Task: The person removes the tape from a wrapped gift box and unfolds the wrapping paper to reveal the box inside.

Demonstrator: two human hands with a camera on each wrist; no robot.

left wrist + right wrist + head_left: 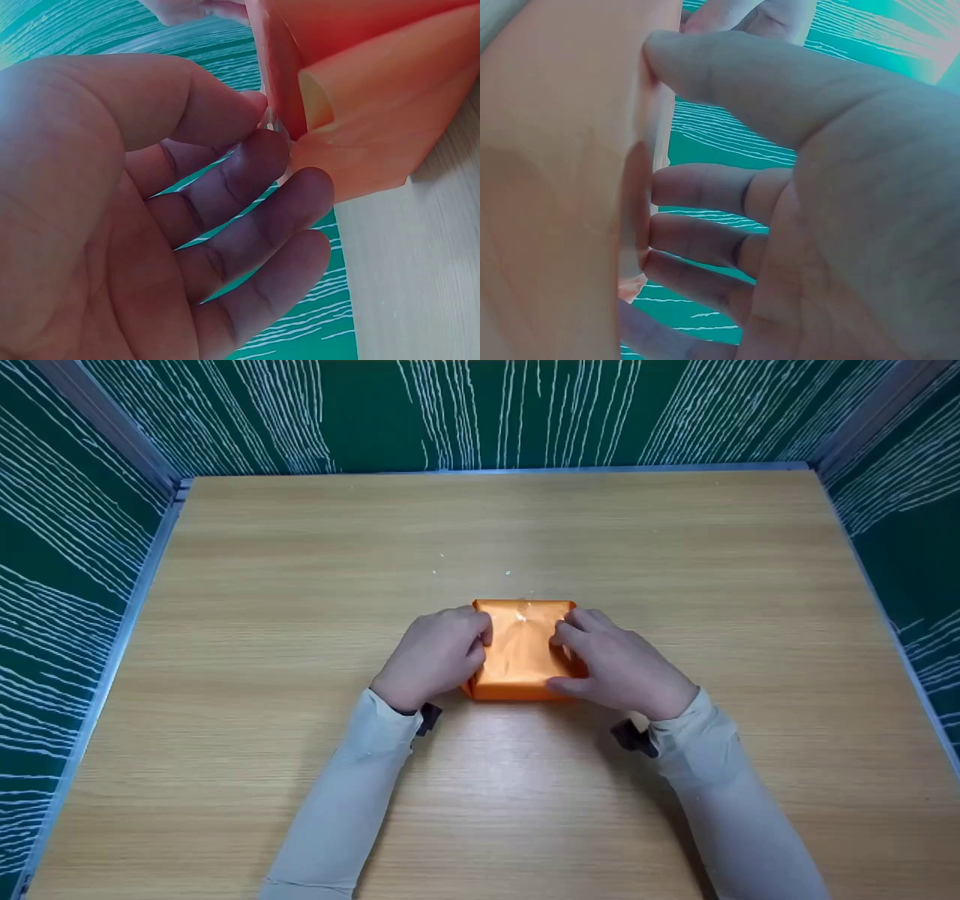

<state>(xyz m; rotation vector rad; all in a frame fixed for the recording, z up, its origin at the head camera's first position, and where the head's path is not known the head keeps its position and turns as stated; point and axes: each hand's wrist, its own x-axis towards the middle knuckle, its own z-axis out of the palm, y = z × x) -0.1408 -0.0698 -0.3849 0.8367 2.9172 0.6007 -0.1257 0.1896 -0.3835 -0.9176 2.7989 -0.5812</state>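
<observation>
Steadying the orange-wrapped parcel: it sits on the wooden tabletop, between our hands.
Left hand: we pinch the left end, beside a curled paper flap.
Right hand: fairly straight fingers touch the right end, unclenched.
Wrapper: probably slick, easily torn; parcel likely light, so we should hold its sides, sparing folds.

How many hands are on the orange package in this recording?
2: the left hand at the left end of the orange package, the right hand at its right end. No other hands show.
</observation>
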